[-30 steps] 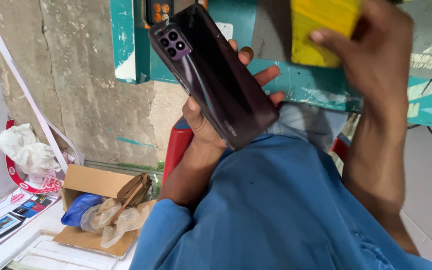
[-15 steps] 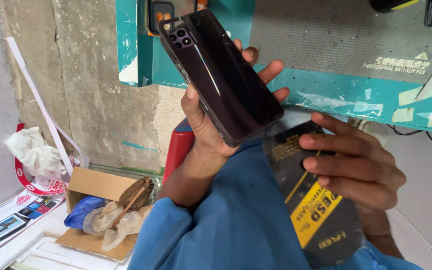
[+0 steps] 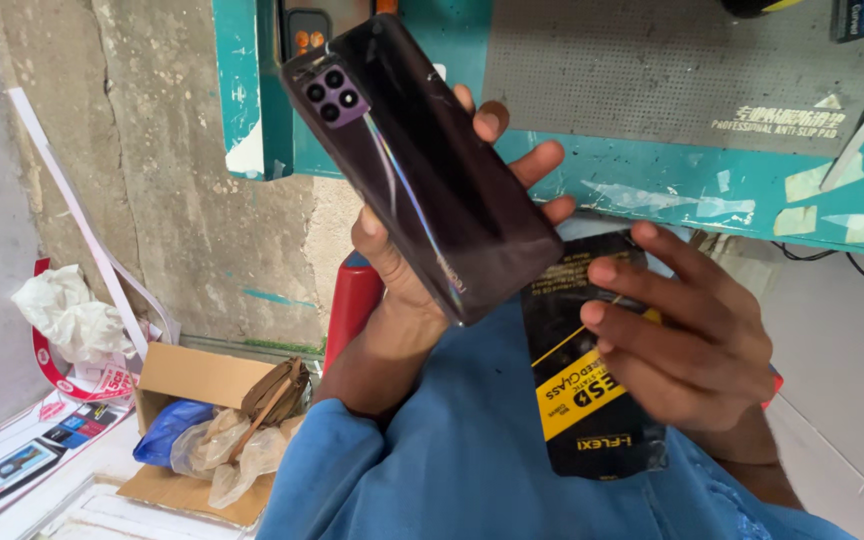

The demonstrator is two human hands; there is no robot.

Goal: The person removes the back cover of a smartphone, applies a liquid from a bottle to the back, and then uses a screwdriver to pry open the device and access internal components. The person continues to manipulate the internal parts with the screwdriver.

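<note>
Left hand [image 3: 402,270] has the dark smartphone [image 3: 422,165] in a closed grip, fingers wrapped round the far edge, thumb on the near edge; phone held up tilted, back side and camera cluster toward the head camera, screen side facing away and not visible. Right hand [image 3: 687,335] is closed on a flat black-and-yellow sachet [image 3: 592,370], fingers over its upper half, held just below and right of the phone, low over the blue-clad lap [image 3: 472,450]. Sachet looks sealed as far as I can tell: no torn edge showing, nothing pulled out of it, though its top is hidden behind the phone and fingers. So my read on progress: both items picked up and in hand, nothing opened or applied yet; opening the sachet and any work on the phone's front looks undone. Can't tell the state of the screen from here. Teal counter [image 3: 652,190] with a grey mat [image 3: 652,70] sits ahead, phone held in front of its edge. Lower left on the floor: open cardboard box [image 3: 197,385] with crumpled plastic bags [image 3: 222,450], well apart from both hands.
</note>
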